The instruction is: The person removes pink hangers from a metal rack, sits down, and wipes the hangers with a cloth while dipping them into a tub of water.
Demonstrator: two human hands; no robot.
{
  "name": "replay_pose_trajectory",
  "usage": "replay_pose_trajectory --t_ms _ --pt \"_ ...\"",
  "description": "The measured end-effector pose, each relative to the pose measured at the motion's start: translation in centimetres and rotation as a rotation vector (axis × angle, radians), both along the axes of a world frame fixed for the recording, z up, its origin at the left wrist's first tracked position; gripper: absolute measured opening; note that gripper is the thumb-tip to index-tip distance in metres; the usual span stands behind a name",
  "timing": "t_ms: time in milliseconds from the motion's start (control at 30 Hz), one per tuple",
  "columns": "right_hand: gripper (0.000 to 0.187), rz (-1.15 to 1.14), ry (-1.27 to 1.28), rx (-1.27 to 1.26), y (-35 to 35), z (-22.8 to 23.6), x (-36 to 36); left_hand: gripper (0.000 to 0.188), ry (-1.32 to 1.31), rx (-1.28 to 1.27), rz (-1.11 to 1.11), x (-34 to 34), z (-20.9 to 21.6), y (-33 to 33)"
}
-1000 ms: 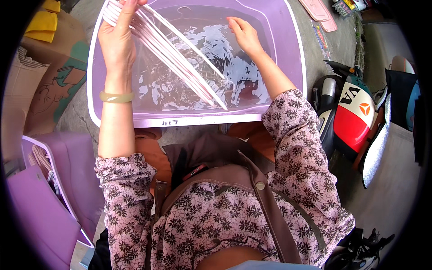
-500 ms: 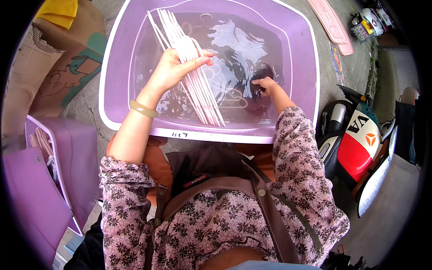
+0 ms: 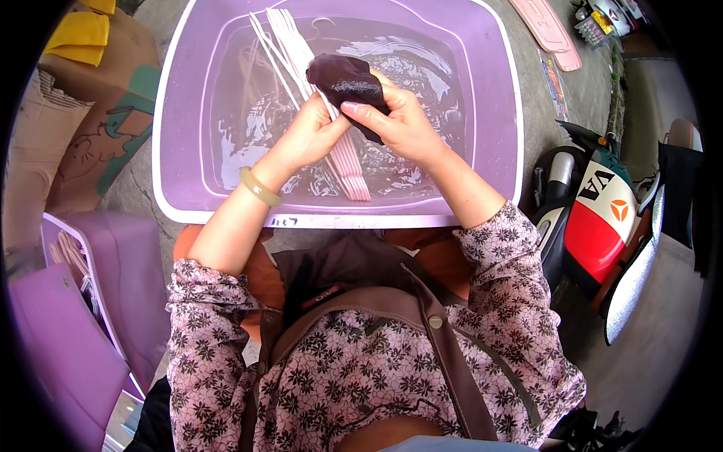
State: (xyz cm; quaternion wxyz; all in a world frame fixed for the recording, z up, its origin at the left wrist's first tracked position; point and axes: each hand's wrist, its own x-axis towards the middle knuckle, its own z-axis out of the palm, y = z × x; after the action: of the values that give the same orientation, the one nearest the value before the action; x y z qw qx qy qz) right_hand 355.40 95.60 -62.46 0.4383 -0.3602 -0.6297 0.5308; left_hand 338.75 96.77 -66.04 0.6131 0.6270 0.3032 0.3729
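A large purple tub (image 3: pixel 184 135) of water stands before me. My left hand (image 3: pixel 309 134) is closed round a bundle of white clothes hangers (image 3: pixel 349 167), which slants across the tub above the water. A wet, dark brown cloth (image 3: pixel 343 79) lies over the upper part of the bundle. My right hand (image 3: pixel 404 126) grips this cloth, thumb on top, and presses it against the hangers right beside my left hand. The cloth hides part of the bundle and some of my fingers. Another hanger (image 3: pixel 324 24) shows faintly under the water at the far side.
A purple bin (image 3: pixel 124 264) holding several hangers stands at lower left, its purple lid (image 3: pixel 64 354) leaning beside it. Behind it is a cardboard box (image 3: pixel 113 143) with a yellow cloth (image 3: pixel 79 38). A scooter (image 3: pixel 595 211) stands right; a pink lid (image 3: pixel 546 30) lies at far right.
My right hand has come up out of the water with the dark cloth and brought it onto the hangers. My left hand still holds the bundle, now slightly lower.
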Motion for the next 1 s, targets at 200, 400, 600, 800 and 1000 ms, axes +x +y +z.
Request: replay_pose_trajectory --t_ms 200,400,600,800,1000 --pt "0.024 -0.02 0.15 -0.38 1.9 -1.6 -1.7 0.014 0.275 0.25 -0.117 -2.0 -2.2 -0.4" --pt "0.026 -0.02 0.407 -0.63 0.5 -1.8 -0.4 0.013 0.191 0.189 -0.215 -1.9 -1.0 -1.5" --pt "0.026 0.193 0.139 -0.452 -1.7 -1.2 1.2 0.014 0.148 0.045 -0.329 -1.6 0.4 -1.4" --pt "0.023 -0.116 0.23 -0.184 -0.5 -2.8 -0.7 0.014 0.225 0.146 -0.321 -1.4 0.9 -1.9" --pt "0.025 -0.641 -0.678 0.028 6.1 -15.6 7.1 0.019 0.342 0.459 -0.322 -2.2 1.6 -2.2"
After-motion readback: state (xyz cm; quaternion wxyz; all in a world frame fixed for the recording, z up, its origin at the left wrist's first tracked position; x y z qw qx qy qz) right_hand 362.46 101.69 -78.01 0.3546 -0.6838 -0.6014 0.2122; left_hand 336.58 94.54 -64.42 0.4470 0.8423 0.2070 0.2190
